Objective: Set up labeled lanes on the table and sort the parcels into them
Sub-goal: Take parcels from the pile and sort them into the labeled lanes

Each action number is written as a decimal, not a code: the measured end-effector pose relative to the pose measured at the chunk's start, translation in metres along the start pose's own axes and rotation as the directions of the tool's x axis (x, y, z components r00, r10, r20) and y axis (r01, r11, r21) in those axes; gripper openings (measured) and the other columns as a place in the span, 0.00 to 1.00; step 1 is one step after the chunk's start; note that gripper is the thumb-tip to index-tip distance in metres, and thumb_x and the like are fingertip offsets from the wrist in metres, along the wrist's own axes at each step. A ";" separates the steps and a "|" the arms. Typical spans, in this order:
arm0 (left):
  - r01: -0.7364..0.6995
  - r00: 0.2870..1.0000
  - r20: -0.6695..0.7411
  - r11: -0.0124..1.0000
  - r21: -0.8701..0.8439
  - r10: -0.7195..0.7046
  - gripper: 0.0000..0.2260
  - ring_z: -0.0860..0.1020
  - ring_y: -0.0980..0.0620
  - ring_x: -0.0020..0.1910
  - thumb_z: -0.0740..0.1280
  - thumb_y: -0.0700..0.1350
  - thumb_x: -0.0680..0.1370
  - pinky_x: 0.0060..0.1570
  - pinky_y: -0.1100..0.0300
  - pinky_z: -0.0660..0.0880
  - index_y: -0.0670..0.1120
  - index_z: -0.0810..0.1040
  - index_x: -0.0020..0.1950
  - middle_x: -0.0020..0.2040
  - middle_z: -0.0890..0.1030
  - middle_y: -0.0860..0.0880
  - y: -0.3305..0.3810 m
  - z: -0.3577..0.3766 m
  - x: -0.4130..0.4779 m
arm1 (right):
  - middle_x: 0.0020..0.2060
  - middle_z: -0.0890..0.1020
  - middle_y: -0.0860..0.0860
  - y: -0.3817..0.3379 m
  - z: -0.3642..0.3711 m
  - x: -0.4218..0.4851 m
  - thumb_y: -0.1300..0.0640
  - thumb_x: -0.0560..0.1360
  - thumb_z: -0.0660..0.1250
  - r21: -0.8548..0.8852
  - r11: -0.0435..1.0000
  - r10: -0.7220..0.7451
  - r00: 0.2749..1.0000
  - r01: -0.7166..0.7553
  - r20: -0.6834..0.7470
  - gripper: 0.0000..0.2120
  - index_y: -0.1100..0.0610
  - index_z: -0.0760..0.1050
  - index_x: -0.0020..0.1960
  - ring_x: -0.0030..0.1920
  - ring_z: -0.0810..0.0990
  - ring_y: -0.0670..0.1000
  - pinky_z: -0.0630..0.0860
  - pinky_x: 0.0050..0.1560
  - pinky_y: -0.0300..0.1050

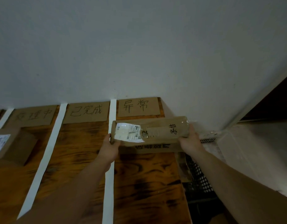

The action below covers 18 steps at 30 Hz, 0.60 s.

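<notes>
A long brown cardboard parcel with a white shipping label and handwritten marks is held over the rightmost lane. My left hand grips its left end and my right hand grips its right end. Whether the parcel touches the wooden table I cannot tell. White tape strips split the table into lanes. Cardboard signs with handwritten characters stand against the wall: one behind the parcel, one over the middle lane, one further left.
Another brown parcel with a white label lies in the left lane. A second tape strip runs left of the middle lane. A black perforated crate sits past the table's right edge. The white wall backs the table.
</notes>
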State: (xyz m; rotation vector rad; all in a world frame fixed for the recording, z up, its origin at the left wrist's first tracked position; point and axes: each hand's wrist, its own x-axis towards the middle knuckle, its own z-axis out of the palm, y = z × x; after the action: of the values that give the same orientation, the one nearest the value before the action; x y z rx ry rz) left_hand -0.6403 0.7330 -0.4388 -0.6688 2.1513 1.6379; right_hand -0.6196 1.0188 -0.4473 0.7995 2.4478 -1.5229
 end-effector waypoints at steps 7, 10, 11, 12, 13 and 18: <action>-0.036 0.999 -0.016 0.995 0.093 0.038 0.25 0.64 0.42 0.72 0.57 0.47 0.82 0.66 0.44 0.67 0.55 0.52 0.77 0.74 0.64 0.47 0.004 0.003 0.012 | 0.70 0.64 0.51 -0.003 0.006 0.015 0.48 0.76 0.63 0.014 1.000 -0.014 1.000 0.014 -0.018 0.29 0.42 0.55 0.74 0.65 0.70 0.58 0.71 0.62 0.52; -0.092 0.995 -0.015 0.980 0.177 0.096 0.25 0.63 0.42 0.72 0.56 0.48 0.82 0.67 0.43 0.66 0.56 0.51 0.77 0.75 0.63 0.48 0.010 0.003 0.016 | 0.74 0.59 0.51 -0.012 0.007 0.016 0.51 0.79 0.60 -0.053 0.994 -0.094 0.995 0.093 -0.021 0.28 0.41 0.52 0.76 0.70 0.64 0.59 0.65 0.67 0.53; -0.141 0.989 -0.010 0.960 0.241 0.148 0.25 0.61 0.42 0.73 0.56 0.47 0.82 0.68 0.44 0.64 0.55 0.50 0.77 0.75 0.60 0.48 0.012 0.004 0.015 | 0.75 0.56 0.52 -0.014 0.006 0.016 0.50 0.80 0.58 -0.124 0.984 -0.129 0.991 0.125 -0.030 0.28 0.42 0.52 0.76 0.73 0.59 0.59 0.60 0.70 0.54; -0.201 0.978 0.012 0.923 0.328 0.209 0.26 0.57 0.43 0.74 0.56 0.47 0.82 0.69 0.45 0.61 0.55 0.49 0.77 0.77 0.55 0.49 0.013 0.005 0.014 | 0.76 0.52 0.53 -0.016 0.006 0.014 0.48 0.80 0.57 -0.237 0.958 -0.172 0.984 0.159 -0.035 0.27 0.43 0.52 0.77 0.75 0.53 0.59 0.56 0.72 0.57; -0.254 0.964 0.046 0.859 0.445 0.262 0.26 0.53 0.44 0.75 0.55 0.48 0.82 0.70 0.46 0.59 0.55 0.47 0.78 0.78 0.49 0.49 0.013 0.005 0.013 | 0.77 0.49 0.52 -0.018 0.007 0.011 0.45 0.80 0.55 -0.379 0.905 -0.220 0.975 0.196 -0.021 0.27 0.44 0.52 0.77 0.76 0.48 0.58 0.52 0.73 0.59; -0.280 0.958 0.151 0.670 0.687 0.246 0.26 0.45 0.42 0.76 0.53 0.54 0.82 0.72 0.49 0.55 0.53 0.46 0.78 0.77 0.35 0.48 0.016 0.003 0.017 | 0.77 0.51 0.53 -0.014 0.011 0.010 0.38 0.79 0.49 -0.679 0.693 -0.229 0.967 0.242 0.111 0.27 0.46 0.57 0.75 0.76 0.46 0.57 0.53 0.74 0.58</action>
State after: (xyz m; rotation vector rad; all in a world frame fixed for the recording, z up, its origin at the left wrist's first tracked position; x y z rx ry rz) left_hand -0.6636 0.7371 -0.4363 -0.0735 2.6603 0.7629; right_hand -0.6375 1.0081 -0.4452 0.3193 2.8568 -0.5201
